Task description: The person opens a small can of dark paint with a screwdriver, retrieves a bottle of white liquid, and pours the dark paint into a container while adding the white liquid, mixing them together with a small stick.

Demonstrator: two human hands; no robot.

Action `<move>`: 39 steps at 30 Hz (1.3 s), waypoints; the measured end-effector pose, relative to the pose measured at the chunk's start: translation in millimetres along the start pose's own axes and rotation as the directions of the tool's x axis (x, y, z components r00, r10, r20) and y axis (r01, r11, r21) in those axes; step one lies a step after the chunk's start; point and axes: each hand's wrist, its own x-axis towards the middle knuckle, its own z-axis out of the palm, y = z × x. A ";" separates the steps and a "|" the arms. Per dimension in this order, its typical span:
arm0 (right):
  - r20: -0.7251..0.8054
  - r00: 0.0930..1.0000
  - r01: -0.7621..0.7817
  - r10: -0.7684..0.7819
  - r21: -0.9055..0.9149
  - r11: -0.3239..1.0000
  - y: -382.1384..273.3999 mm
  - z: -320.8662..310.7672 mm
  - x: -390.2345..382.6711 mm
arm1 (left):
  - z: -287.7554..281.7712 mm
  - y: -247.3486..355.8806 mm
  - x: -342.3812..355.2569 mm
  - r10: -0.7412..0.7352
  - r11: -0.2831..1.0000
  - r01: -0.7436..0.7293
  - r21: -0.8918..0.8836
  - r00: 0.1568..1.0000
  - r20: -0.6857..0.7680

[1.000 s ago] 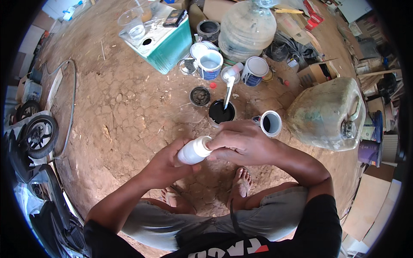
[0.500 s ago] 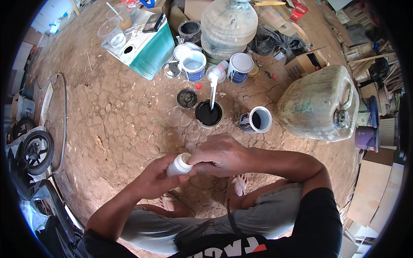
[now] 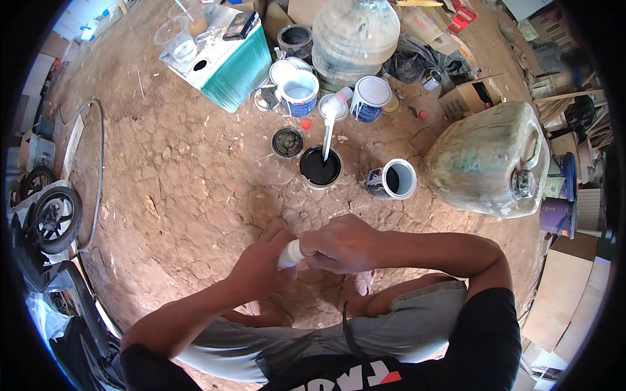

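My left hand (image 3: pixel 264 257) is wrapped round a small white plastic bottle (image 3: pixel 287 257) above my knees. My right hand (image 3: pixel 342 244) is closed at the bottle's mouth end, its fingers bent over it; they hide the opening and any cap. Beyond my hands on the ground stands a can of black paint (image 3: pixel 317 171), with a pale flat stirring stick (image 3: pixel 328 138) leaning up out of it. To its right a white-lined can (image 3: pixel 400 178) holds something dark. A dark round lid (image 3: pixel 287 142) lies just behind the paint can, to the left.
Farther back are an open white-lined can (image 3: pixel 299 91), a lidded can (image 3: pixel 371 99), a large cloudy jug (image 3: pixel 355 42) and a teal container (image 3: pixel 238 68). A dirty jerrycan (image 3: pixel 486 159) lies at right. Motorcycle parts with a wheel (image 3: pixel 57 218) sit at left, near a hose (image 3: pixel 100 169).
The bottle has tipped toward my right hand and moved slightly right. My left hand now covers more of it, and my right fingers hide the mouth that showed before.
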 end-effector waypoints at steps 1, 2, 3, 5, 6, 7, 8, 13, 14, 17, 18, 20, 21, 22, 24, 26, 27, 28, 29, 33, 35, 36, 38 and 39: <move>-0.033 0.997 -0.076 0.076 0.000 0.997 2.4 4.2 -3.3 | 13.5 -3.7 7.0 -0.062 0.998 0.062 0.012 0.998 -0.023; -0.069 0.988 -0.140 0.140 0.003 0.990 5.2 9.0 -4.5 | 21.7 -8.7 14.5 -0.034 0.998 0.038 0.045 0.996 -0.082; -0.106 0.973 -0.205 0.205 0.008 0.979 8.2 13.0 -5.7 | 27.3 -14.4 25.6 -0.004 0.997 0.015 0.080 0.991 -0.137; -0.198 0.925 -0.325 0.324 0.031 0.945 18.2 12.5 -7.6 | 38.5 -26.9 57.2 0.163 0.978 -0.116 0.174 0.944 -0.287; -0.240 0.893 -0.382 0.381 0.043 0.923 25.8 10.1 -9.1 | 43.7 -32.3 79.6 0.294 0.947 -0.214 0.240 0.879 -0.377; -0.267 0.884 -0.393 0.384 0.022 0.919 36.1 9.0 -12.3 | 52.3 -35.9 97.9 0.418 0.902 -0.301 0.310 0.788 -0.451; -0.277 0.877 -0.409 0.391 -0.007 0.912 44.7 7.9 -15.3 | 63.2 -36.5 111.8 0.422 0.904 -0.303 0.303 0.751 -0.507; -0.316 0.900 -0.354 0.301 -0.123 0.927 69.6 10.8 -24.2 | 123.6 -52.2 150.1 0.289 0.923 -0.383 0.033 0.633 -0.718; -0.320 0.912 -0.312 0.258 -0.128 0.942 72.9 13.5 -26.5 | 133.2 -51.5 150.4 0.234 0.923 -0.384 -0.039 0.637 -0.735; -0.283 0.937 -0.271 0.205 -0.215 0.938 78.3 18.8 -34.9 | 153.5 -43.4 149.2 0.087 0.894 -0.387 -0.226 0.645 -0.759; -0.274 0.946 -0.246 0.175 -0.253 0.936 80.2 20.0 -37.6 | 157.6 -40.0 150.4 0.055 0.877 -0.395 -0.273 0.648 -0.760; -0.355 0.932 -0.185 0.075 -0.288 0.940 85.6 22.8 -39.8 | 163.4 -33.8 153.1 -0.042 0.831 -0.391 -0.395 0.664 -0.747; -0.393 0.919 -0.155 0.023 -0.307 0.939 88.4 24.5 -39.7 | 166.9 -29.9 153.4 -0.108 0.795 -0.380 -0.473 0.679 -0.727; -0.413 0.910 -0.160 0.028 -0.289 0.944 91.3 25.8 -37.8 | 170.8 -26.9 153.9 -0.168 0.753 -0.369 -0.546 0.694 -0.700; -0.452 0.891 -0.168 0.037 -0.254 0.952 99.2 27.3 -31.9 | 177.7 -20.9 155.2 -0.250 0.692 -0.335 -0.639 0.720 -0.647; -0.384 0.914 -0.217 0.132 -0.188 0.958 111.5 22.6 -27.9 | 182.7 -16.5 160.9 -0.290 0.630 -0.320 -0.708 0.749 -0.596; -0.346 0.921 -0.244 0.178 -0.157 0.957 117.7 19.2 -26.7 | 185.0 -14.9 162.7 -0.295 0.602 -0.316 -0.734 0.766 -0.572; -0.318 0.925 -0.270 0.209 -0.159 0.950 119.6 14.3 -22.5 | 187.9 -15.7 164.3 -0.304 0.573 -0.310 -0.758 0.779 -0.549; -0.290 0.926 -0.296 0.241 -0.163 0.941 121.3 9.1 -18.2 | 189.9 -16.0 166.6 -0.303 0.600 -0.282 -0.749 0.786 -0.539; -0.159 0.941 -0.333 0.300 -0.259 0.907 124.4 -6.0 4.9 | 195.5 -10.2 178.3 -0.385 0.433 -0.303 -0.849 0.789 -0.478; -0.089 0.944 -0.331 0.319 -0.300 0.895 124.2 -11.5 18.1 | 203.6 -20.4 188.4 -0.387 0.245 -0.263 -0.933 0.856 -0.343; -0.059 0.944 -0.325 0.324 -0.320 0.890 125.5 -12.2 25.8 | 208.9 -25.0 192.9 -0.376 0.145 -0.239 -0.960 0.885 -0.277; -0.015 0.933 -0.342 0.361 -0.353 0.871 131.7 -15.5 29.9 | 202.8 -13.4 188.3 -0.431 0.124 -0.175 -0.977 0.877 -0.212; 0.004 0.926 -0.350 0.377 -0.367 0.862 133.7 -16.9 33.0 | 196.1 -8.3 185.8 -0.457 0.114 -0.144 -0.983 0.871 -0.180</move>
